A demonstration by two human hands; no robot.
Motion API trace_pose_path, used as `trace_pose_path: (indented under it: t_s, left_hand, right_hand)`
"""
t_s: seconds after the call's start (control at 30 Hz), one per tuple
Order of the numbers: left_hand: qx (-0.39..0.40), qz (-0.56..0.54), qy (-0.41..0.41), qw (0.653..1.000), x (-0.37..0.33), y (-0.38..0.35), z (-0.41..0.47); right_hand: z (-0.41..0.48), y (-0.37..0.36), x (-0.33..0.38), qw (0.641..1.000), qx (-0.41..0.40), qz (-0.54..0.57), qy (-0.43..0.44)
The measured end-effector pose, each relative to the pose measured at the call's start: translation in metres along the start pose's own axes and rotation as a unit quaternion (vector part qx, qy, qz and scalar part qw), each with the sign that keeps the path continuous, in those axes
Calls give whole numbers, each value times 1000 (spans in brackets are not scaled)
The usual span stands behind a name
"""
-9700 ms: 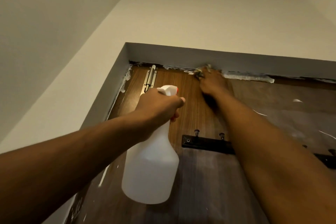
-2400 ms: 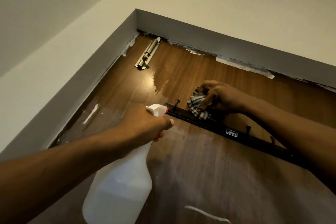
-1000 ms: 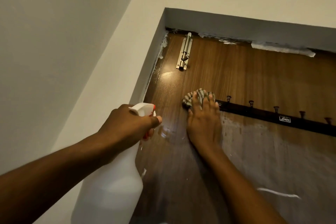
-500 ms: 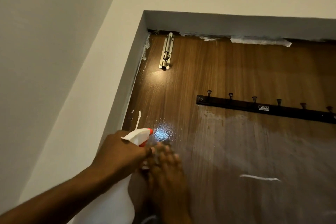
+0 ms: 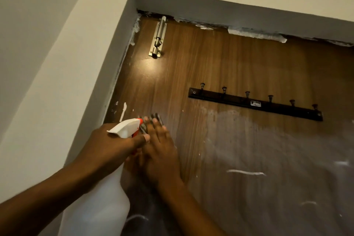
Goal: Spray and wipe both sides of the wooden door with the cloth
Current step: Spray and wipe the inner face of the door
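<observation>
A pale wall (image 5: 47, 63) fills the left of the frame, meeting the grey door frame (image 5: 107, 82). At lower left the left hand (image 5: 113, 143) grips a white spray bottle (image 5: 95, 207), fingers curled tight round its neck under the white and red spray head. Just right of it, the right hand (image 5: 161, 155) lies flat on the wooden door (image 5: 229, 59), fingers straight and close together, pressing a striped cloth (image 5: 158, 117) whose edge shows past the fingertips. Above, near the door's upper left corner, sits a metal bolt latch (image 5: 158, 38). A dark hook rail (image 5: 254, 104) crosses the centre right, with a dull, streaked film on the wood below it.
</observation>
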State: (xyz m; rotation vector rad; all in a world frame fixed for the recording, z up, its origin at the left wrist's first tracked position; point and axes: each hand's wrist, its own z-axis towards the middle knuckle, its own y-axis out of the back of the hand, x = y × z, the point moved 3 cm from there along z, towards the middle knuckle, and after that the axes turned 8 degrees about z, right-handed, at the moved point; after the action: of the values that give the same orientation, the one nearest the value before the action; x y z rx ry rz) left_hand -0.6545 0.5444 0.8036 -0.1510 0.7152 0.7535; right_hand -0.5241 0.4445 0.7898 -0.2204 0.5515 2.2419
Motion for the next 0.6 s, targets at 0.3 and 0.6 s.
trace_pose_path:
  t_s: [0.3,0.6]
  left_hand:
    - [70,-69,-35,995,-13,-30,7]
    - [105,-77,-38,991,-31,-88,8]
  right_hand:
    - [11,88,-129,928,-169,-83,-322]
    - [-43,73,-123,977,-112,-119,-137]
